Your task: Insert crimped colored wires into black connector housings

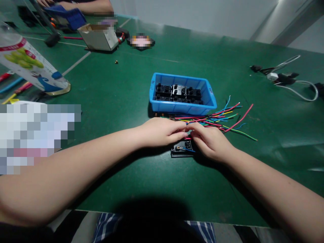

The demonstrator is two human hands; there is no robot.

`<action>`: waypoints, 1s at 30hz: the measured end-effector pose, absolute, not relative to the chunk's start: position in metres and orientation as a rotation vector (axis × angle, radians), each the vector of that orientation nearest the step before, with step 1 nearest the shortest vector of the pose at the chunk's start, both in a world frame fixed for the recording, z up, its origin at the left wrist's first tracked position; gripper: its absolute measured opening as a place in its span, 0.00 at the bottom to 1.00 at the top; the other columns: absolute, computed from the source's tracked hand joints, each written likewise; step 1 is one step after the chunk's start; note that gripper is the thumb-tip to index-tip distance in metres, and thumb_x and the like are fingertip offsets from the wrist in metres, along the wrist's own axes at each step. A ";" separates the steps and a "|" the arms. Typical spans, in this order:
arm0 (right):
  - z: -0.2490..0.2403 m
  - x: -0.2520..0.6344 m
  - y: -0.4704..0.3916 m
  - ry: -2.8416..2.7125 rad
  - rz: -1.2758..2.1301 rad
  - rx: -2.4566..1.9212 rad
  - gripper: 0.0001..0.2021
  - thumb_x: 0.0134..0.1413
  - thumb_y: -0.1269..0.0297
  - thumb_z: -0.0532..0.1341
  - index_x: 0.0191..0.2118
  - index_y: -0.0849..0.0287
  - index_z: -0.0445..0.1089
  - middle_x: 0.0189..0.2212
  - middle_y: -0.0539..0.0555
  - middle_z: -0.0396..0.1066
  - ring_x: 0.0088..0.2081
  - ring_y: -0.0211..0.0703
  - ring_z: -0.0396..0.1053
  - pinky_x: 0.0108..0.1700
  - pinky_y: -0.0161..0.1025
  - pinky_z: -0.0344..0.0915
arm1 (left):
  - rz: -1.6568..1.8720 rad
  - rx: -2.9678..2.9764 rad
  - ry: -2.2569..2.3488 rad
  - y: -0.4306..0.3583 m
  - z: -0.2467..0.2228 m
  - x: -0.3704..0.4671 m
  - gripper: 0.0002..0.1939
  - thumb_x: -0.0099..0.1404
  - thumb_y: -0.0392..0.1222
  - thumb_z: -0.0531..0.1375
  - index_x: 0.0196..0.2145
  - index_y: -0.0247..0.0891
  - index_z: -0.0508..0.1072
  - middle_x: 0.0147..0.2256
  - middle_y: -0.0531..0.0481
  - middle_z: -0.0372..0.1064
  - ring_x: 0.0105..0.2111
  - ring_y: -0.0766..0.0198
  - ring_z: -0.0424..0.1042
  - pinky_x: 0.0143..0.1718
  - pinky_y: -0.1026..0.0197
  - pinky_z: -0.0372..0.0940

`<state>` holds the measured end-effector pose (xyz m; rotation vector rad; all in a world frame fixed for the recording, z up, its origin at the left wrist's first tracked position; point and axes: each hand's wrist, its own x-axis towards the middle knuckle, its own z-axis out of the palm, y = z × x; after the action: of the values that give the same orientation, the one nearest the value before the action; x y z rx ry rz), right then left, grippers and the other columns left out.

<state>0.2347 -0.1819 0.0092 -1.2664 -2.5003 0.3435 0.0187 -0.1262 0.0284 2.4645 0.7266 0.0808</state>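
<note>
Remotely, I have left hand (159, 131) and right hand (211, 140) close together over the black module (180, 153), on the counter (121, 182) near the blue bin (179, 107). Cannot tell whether either grip clamps the red wire (187, 138).

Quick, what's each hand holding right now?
Left hand: at the black part, hold can't be told.
Right hand: curled, also there, hold can't be told.

Wires (210, 120) and a bin (182, 108) of black parts (178, 90) mark a workshop.
</note>
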 end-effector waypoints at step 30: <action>0.018 0.228 -0.186 -2.549 0.077 -1.181 0.12 0.64 0.64 0.52 0.28 0.58 0.64 0.20 0.48 0.67 0.22 0.36 0.63 0.28 0.36 0.50 | 0.237 2.637 0.712 -0.125 0.019 0.016 0.19 0.74 0.48 0.44 0.32 0.39 0.68 0.30 0.52 0.72 0.29 0.64 0.69 0.30 0.63 0.56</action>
<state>0.2280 -0.1856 0.0180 -1.1813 -2.5493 0.0767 0.0165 -0.1253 0.0190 2.6369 0.7118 0.2366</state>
